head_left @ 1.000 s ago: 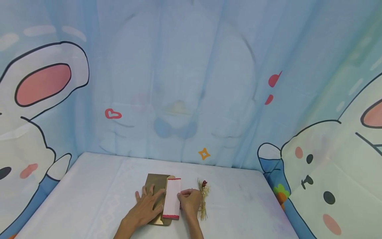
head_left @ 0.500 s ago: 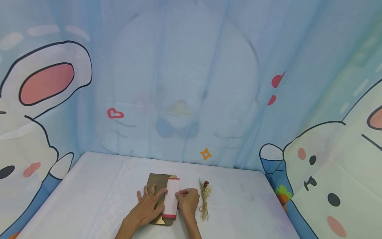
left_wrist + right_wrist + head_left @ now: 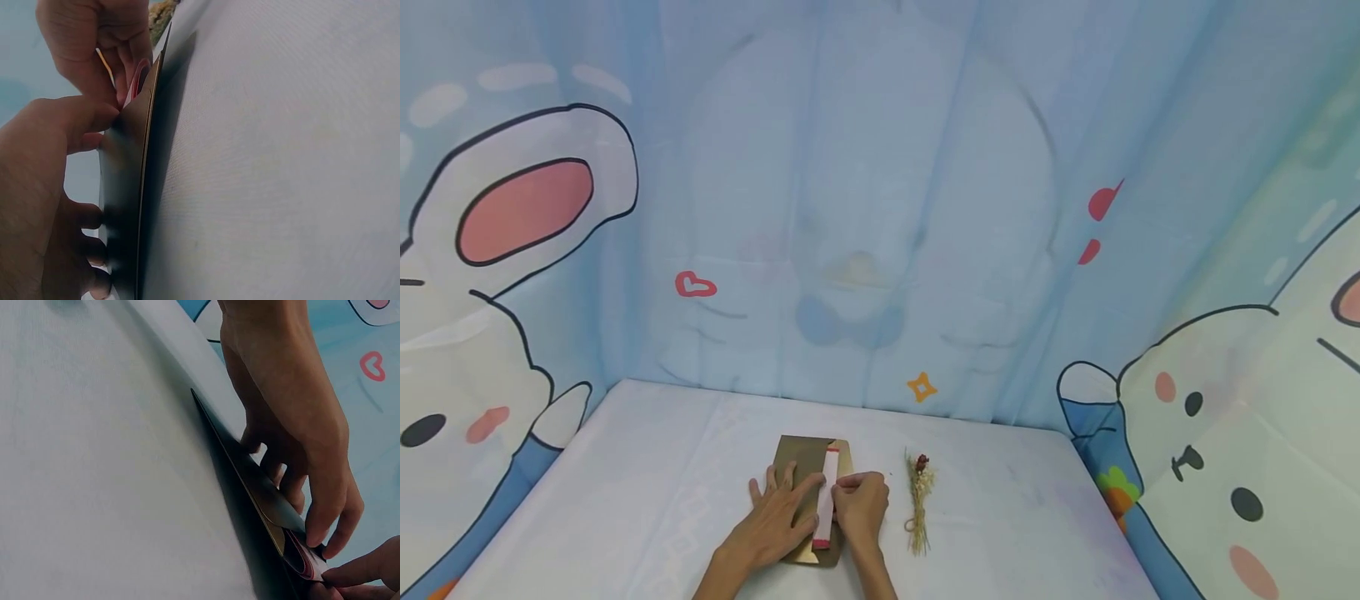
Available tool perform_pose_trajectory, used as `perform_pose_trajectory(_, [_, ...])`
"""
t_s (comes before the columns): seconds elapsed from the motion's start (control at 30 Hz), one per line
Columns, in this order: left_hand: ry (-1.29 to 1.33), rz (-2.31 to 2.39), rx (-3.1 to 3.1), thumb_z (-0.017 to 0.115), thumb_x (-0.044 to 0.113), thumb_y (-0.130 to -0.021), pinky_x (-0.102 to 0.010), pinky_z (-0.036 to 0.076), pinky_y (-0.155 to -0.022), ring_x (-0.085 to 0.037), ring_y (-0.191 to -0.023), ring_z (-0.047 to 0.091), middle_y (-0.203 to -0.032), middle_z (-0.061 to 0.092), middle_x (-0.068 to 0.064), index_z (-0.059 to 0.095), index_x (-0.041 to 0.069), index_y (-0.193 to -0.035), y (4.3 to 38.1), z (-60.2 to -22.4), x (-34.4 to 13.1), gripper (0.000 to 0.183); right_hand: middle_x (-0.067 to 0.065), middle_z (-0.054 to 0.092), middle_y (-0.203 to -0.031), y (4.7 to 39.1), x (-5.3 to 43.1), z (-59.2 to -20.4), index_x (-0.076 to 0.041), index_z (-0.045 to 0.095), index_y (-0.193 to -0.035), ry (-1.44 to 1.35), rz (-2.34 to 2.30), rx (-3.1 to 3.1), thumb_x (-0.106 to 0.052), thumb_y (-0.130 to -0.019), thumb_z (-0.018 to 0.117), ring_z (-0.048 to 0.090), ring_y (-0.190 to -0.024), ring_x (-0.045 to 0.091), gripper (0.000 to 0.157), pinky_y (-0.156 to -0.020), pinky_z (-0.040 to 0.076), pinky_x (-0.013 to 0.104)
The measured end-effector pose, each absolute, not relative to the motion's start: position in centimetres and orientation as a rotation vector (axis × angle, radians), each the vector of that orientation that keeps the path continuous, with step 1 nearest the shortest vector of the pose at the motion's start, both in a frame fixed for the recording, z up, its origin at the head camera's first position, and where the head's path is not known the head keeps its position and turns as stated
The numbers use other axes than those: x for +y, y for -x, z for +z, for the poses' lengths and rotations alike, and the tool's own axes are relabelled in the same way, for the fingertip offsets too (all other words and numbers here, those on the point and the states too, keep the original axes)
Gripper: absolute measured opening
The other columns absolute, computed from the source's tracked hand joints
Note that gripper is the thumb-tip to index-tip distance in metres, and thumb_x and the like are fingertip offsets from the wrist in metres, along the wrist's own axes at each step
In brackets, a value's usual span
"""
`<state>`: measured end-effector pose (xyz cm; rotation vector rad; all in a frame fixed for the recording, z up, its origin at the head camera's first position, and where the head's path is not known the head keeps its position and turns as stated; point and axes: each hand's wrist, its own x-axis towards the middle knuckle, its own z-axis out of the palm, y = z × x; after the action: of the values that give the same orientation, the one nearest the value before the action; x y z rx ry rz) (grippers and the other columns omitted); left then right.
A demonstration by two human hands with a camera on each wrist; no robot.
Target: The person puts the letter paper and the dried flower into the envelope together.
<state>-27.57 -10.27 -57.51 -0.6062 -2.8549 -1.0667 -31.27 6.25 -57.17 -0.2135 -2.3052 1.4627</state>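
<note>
In the head view an olive-gold envelope (image 3: 800,454) lies on the white cloth, its opening toward the right. My left hand (image 3: 769,521) presses on it with fingers spread, index finger and thumb beside the opening. A folded pinkish-white paper (image 3: 826,502) with red ends is partly inside; only a narrow strip shows. My right hand (image 3: 862,508) pinches the paper's right edge between thumb and fingers. In the left wrist view the red-edged fold curls at the envelope's (image 3: 125,169) mouth. The right wrist view shows the paper (image 3: 307,565) between the envelope's layers.
To the right of the envelope lies a small bunch of dried flowers (image 3: 919,504) with a dark red bloom, tied at the stems. A pale blue curtain (image 3: 857,208) with cartoon rabbits hangs behind and beside the cloth-covered table (image 3: 1000,508).
My right hand has moved left, sliding the paper deeper into the envelope, so its visible strip has narrowed. The left hand stays pressed on the envelope.
</note>
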Motion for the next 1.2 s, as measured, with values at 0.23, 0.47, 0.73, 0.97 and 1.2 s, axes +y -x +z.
perform_pose_trajectory(0.23, [0.604,-1.083,-2.850,0.056,0.042,-0.109,-0.097,0.010,-0.112,-0.081,-0.151,0.016,-0.169,0.029,-0.045,0.046,0.018,-0.164,27.6,-57.5,-10.2,0.060,0.010,0.076,-0.063,31.1,5.4,-56.9,0.001,0.081,-0.072,0.200,1.456,-2.315,0.008,-0.077,0.082,0.065,-0.048,0.009,0.009,-0.047,0.055,0.026])
perform_pose_trajectory(0.47, [0.584,-1.064,-2.862,0.057,0.044,-0.109,-0.096,0.013,-0.113,-0.079,-0.153,0.019,-0.170,0.030,-0.043,0.047,0.021,-0.164,27.9,-57.5,-10.2,0.060,0.010,0.075,-0.061,31.0,4.7,-56.7,-0.001,0.080,-0.069,0.240,1.441,-2.321,0.010,-0.077,0.082,0.065,-0.047,0.010,0.014,-0.046,0.053,0.025])
perform_pose_trajectory(0.73, [0.592,-1.028,-2.865,0.058,0.048,-0.109,-0.097,0.016,-0.111,-0.079,-0.151,0.022,-0.168,0.032,-0.044,0.046,0.021,-0.163,28.0,-57.7,-10.3,0.062,0.011,0.074,-0.060,31.3,4.2,-57.0,0.002,0.080,-0.073,0.248,1.547,-2.297,0.014,-0.077,0.077,0.062,-0.041,0.008,0.013,-0.042,0.053,0.024])
perform_pose_trajectory(0.97, [0.588,-1.035,-2.864,0.058,0.048,-0.110,-0.096,0.015,-0.112,-0.077,-0.153,0.021,-0.169,0.031,-0.043,0.046,0.021,-0.164,28.1,-57.6,-10.3,0.062,0.011,0.073,-0.060,31.3,4.2,-56.8,0.006,0.079,-0.076,0.200,1.607,-2.303,0.018,-0.078,0.071,0.060,-0.040,0.008,0.015,-0.041,0.053,0.026])
perform_pose_trajectory(1.2, [0.580,-1.059,-2.864,0.057,0.049,-0.109,-0.096,0.015,-0.112,-0.078,-0.153,0.020,-0.170,0.031,-0.042,0.045,0.019,-0.165,28.1,-57.8,-10.3,0.064,0.009,0.072,-0.059,31.5,4.2,-57.1,0.006,0.080,-0.077,0.198,1.604,-2.329,0.019,-0.077,0.070,0.058,-0.039,0.006,0.016,-0.041,0.053,0.026])
